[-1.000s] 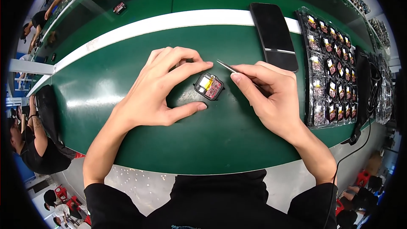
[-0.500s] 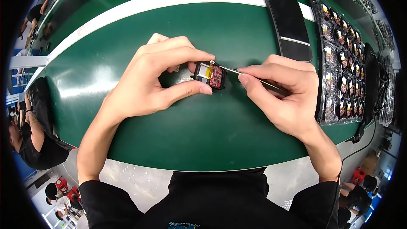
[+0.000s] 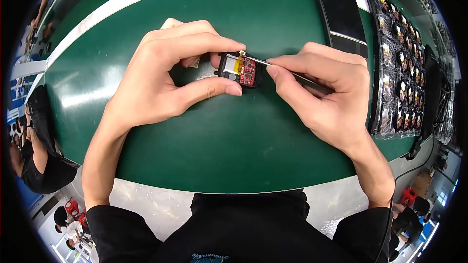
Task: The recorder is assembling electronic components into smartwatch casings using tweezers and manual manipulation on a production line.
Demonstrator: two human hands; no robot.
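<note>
My left hand (image 3: 153, 70) grips a small black device housing (image 3: 251, 82) by its edges, thumb below and index finger above. Inside the open housing are a red circuit board (image 3: 248, 71), a silver battery-like block (image 3: 231, 64) and yellow tape. Slim tweezers (image 3: 257, 60), dark at the back, are pinched in my right hand (image 3: 326, 95). Their tip is at the top edge of the board, by a small white connector (image 3: 242, 53) beside my left index fingertip. A small pale piece (image 3: 195, 62) shows by my curled left fingers; I cannot make out what it is.
The green table (image 3: 234, 146) curves around me. A black flat case (image 3: 341, 12) with a silver stripe lies at the far right. Beside it, a clear plastic tray (image 3: 385, 85) holds several similar devices. A black strap and cable (image 3: 431, 92) run along the right edge.
Both hands, the device and the tweezers sit slightly higher in the picture as the whole view has shifted. The tweezers' tip stays at the device's top edge; both grips look the same.
</note>
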